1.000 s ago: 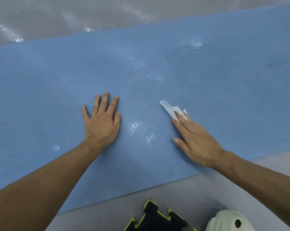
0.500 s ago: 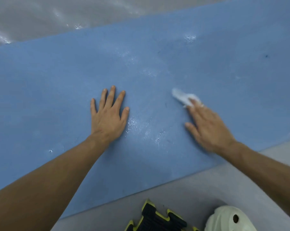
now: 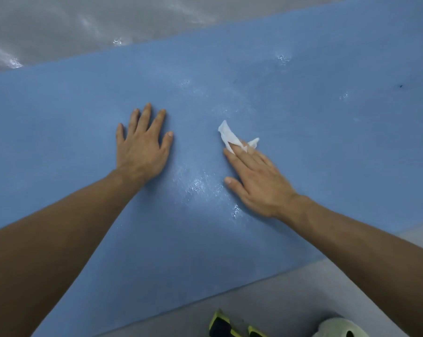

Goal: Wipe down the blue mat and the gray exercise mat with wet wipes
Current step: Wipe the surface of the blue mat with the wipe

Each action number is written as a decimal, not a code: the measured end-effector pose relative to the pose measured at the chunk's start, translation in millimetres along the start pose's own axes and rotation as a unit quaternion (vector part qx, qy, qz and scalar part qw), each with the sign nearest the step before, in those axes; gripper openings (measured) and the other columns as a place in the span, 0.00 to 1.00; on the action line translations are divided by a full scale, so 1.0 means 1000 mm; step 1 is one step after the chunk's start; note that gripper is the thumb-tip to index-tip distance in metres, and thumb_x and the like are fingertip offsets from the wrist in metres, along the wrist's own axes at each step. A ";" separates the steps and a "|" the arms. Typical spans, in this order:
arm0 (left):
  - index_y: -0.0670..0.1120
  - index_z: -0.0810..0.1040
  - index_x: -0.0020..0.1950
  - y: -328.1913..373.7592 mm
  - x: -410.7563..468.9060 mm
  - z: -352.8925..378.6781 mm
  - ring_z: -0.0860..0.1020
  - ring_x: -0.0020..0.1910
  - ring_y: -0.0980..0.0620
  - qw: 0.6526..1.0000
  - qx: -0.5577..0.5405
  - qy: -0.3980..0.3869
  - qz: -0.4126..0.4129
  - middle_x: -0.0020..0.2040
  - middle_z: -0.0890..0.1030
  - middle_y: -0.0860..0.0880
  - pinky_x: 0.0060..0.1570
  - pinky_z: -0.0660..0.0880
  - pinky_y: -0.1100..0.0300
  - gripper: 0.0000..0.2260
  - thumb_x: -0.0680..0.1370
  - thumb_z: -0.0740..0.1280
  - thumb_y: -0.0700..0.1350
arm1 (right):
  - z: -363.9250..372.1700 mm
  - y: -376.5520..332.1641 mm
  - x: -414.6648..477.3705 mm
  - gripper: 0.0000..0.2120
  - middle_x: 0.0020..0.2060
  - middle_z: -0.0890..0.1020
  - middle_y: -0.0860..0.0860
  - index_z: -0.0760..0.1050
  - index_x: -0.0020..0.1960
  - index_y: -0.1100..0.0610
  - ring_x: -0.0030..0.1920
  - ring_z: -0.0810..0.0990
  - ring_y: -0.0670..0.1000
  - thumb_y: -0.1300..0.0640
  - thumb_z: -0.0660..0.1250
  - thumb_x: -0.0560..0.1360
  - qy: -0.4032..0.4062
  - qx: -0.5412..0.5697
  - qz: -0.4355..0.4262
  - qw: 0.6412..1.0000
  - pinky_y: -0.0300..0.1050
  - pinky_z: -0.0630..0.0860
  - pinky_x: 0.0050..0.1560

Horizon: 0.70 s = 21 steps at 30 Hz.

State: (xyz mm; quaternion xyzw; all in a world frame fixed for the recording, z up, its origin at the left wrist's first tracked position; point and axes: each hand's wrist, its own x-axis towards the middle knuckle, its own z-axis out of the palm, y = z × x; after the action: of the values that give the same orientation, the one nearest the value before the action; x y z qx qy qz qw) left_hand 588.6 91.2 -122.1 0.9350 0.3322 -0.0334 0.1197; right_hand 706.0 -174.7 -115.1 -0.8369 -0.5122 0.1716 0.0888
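The blue mat (image 3: 303,147) fills most of the view, running from lower left to upper right, with shiny wet patches between my hands. My left hand (image 3: 142,147) lies flat on it, fingers straight and spread, pressing down. To its right my right hand (image 3: 256,181) presses a crumpled white wet wipe (image 3: 230,138) onto the mat under straight fingers; part of the wipe sticks out past the fingertips. The gray exercise mat is not clearly in view.
Glossy gray floor (image 3: 84,25) lies beyond the mat's far edge. Near me is a paler gray surface (image 3: 290,302). On it, at the bottom edge, sit a black-and-yellow object (image 3: 220,327) and a pale clog-like shoe (image 3: 339,328).
My right hand has swept the wipe out to the right and back toward the left across the mat. My left hand stays planted flat; the camera has shifted slightly.
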 end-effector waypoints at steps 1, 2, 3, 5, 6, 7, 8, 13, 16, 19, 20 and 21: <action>0.56 0.55 0.84 -0.003 0.008 -0.002 0.47 0.84 0.49 1.000 0.001 -0.002 -0.006 0.85 0.50 0.52 0.80 0.45 0.40 0.26 0.85 0.51 0.59 | -0.001 0.003 0.003 0.34 0.84 0.52 0.48 0.52 0.84 0.53 0.84 0.48 0.51 0.38 0.44 0.84 0.005 -0.022 -0.012 1.000 0.49 0.48 0.82; 0.56 0.55 0.84 -0.007 0.016 -0.003 0.47 0.84 0.49 1.000 0.002 -0.002 -0.015 0.85 0.50 0.52 0.80 0.45 0.40 0.26 0.85 0.51 0.59 | -0.002 0.011 0.005 0.34 0.84 0.51 0.48 0.50 0.85 0.53 0.84 0.49 0.51 0.38 0.44 0.84 0.009 -0.043 -0.014 0.999 0.50 0.49 0.82; 0.56 0.55 0.84 -0.014 0.024 -0.005 0.47 0.84 0.49 1.000 0.002 -0.002 -0.029 0.85 0.50 0.52 0.80 0.46 0.39 0.26 0.85 0.51 0.60 | -0.004 0.021 0.008 0.34 0.84 0.52 0.49 0.49 0.85 0.54 0.84 0.51 0.52 0.38 0.44 0.84 0.015 -0.057 -0.003 0.998 0.52 0.50 0.82; 0.57 0.55 0.83 -0.032 0.040 -0.008 0.48 0.84 0.48 0.998 0.009 -0.002 -0.054 0.85 0.51 0.52 0.80 0.47 0.38 0.26 0.85 0.51 0.60 | -0.009 0.046 0.017 0.36 0.84 0.55 0.53 0.51 0.85 0.56 0.82 0.56 0.56 0.38 0.44 0.83 0.043 -0.056 0.061 0.996 0.54 0.53 0.82; 0.58 0.55 0.83 -0.040 0.046 -0.010 0.48 0.84 0.48 0.998 0.017 -0.005 -0.058 0.85 0.51 0.52 0.80 0.47 0.38 0.27 0.85 0.51 0.61 | -0.013 0.061 0.021 0.36 0.83 0.56 0.54 0.52 0.84 0.57 0.82 0.58 0.58 0.38 0.45 0.83 0.064 -0.048 0.105 0.991 0.56 0.55 0.80; 0.58 0.55 0.83 -0.048 0.052 -0.012 0.48 0.84 0.48 0.998 0.024 -0.008 -0.054 0.85 0.51 0.53 0.80 0.47 0.38 0.27 0.84 0.52 0.62 | -0.019 0.077 0.027 0.37 0.83 0.56 0.55 0.52 0.84 0.58 0.81 0.59 0.60 0.38 0.45 0.82 0.084 -0.038 0.149 0.985 0.58 0.57 0.79; 0.59 0.54 0.83 -0.052 0.055 -0.013 0.48 0.84 0.48 0.998 0.028 -0.010 -0.047 0.85 0.50 0.53 0.80 0.47 0.38 0.28 0.84 0.52 0.64 | -0.024 0.090 0.030 0.37 0.84 0.55 0.55 0.52 0.84 0.58 0.81 0.59 0.61 0.38 0.46 0.82 0.097 -0.030 0.189 0.977 0.59 0.58 0.78; 0.60 0.52 0.83 -0.048 0.061 -0.005 0.44 0.84 0.49 0.998 0.005 0.013 -0.059 0.85 0.48 0.54 0.80 0.42 0.38 0.29 0.82 0.51 0.64 | -0.035 0.096 0.056 0.35 0.84 0.50 0.54 0.49 0.85 0.58 0.83 0.53 0.60 0.40 0.50 0.85 0.113 0.014 0.254 0.961 0.57 0.53 0.81; 0.61 0.51 0.84 -0.044 0.061 -0.001 0.43 0.84 0.51 0.996 0.001 0.027 -0.084 0.85 0.46 0.53 0.80 0.40 0.40 0.30 0.83 0.47 0.67 | -0.025 0.061 0.075 0.37 0.85 0.46 0.52 0.46 0.85 0.58 0.84 0.45 0.52 0.39 0.46 0.83 0.106 0.032 0.170 0.979 0.51 0.46 0.83; 0.61 0.50 0.84 -0.046 0.063 -0.001 0.42 0.84 0.51 0.995 0.002 0.029 -0.097 0.85 0.44 0.52 0.80 0.39 0.40 0.30 0.83 0.47 0.67 | -0.016 0.010 0.091 0.36 0.85 0.45 0.50 0.48 0.85 0.57 0.84 0.44 0.51 0.39 0.44 0.83 0.042 0.026 0.047 0.998 0.47 0.43 0.82; 0.61 0.50 0.84 -0.046 0.064 0.000 0.42 0.84 0.51 0.995 0.002 0.031 -0.100 0.85 0.44 0.52 0.80 0.38 0.39 0.30 0.82 0.47 0.67 | -0.014 -0.004 0.095 0.36 0.85 0.46 0.50 0.49 0.85 0.57 0.84 0.45 0.51 0.39 0.43 0.83 0.026 0.011 0.009 1.000 0.45 0.42 0.82; 0.61 0.50 0.84 -0.047 0.066 0.001 0.42 0.84 0.51 0.994 0.002 0.032 -0.105 0.85 0.44 0.52 0.80 0.38 0.39 0.30 0.82 0.48 0.67 | -0.011 -0.013 0.098 0.35 0.85 0.46 0.50 0.49 0.85 0.57 0.84 0.45 0.51 0.39 0.43 0.83 0.017 -0.004 -0.018 1.000 0.44 0.41 0.82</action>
State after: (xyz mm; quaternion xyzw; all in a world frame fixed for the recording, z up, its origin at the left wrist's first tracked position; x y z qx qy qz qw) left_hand 610.2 166.5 -141.6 0.8959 0.4320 -0.0164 0.1026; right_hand 740.5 -81.3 -120.0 -0.8305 -0.5264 0.1538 0.0972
